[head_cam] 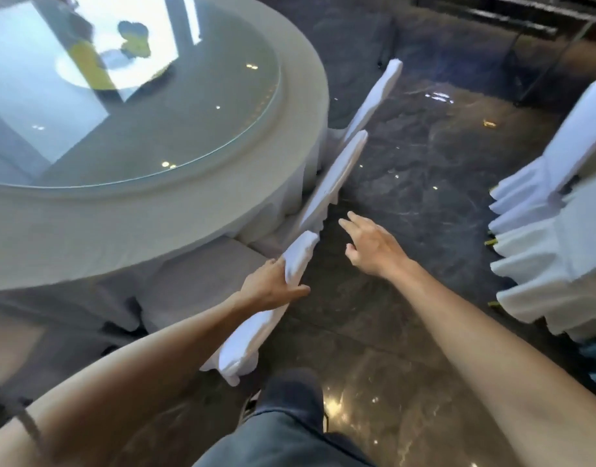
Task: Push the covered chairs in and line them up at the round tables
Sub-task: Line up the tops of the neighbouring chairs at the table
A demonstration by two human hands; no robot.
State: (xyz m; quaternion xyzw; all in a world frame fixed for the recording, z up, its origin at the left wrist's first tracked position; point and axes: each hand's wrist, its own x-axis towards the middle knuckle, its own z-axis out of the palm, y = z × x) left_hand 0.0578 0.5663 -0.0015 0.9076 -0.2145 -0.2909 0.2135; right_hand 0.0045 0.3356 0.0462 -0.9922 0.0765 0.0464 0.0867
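Head view: left hand (273, 288) grips nearest covered chair (252, 332); right hand (374, 247) spread.

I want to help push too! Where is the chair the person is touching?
In the head view, the nearest covered chair stands low in the middle, against the round table on its right side, with the left hand on its backrest top.

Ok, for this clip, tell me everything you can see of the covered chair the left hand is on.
The nearest covered chair wears a white fabric slipcover, bunched and creased along its backrest top. Seen edge-on from above, it stands beside the round table, its seat towards the tablecloth. The left hand grips the top of its back; the right hand hovers apart, open. Its legs are hidden.
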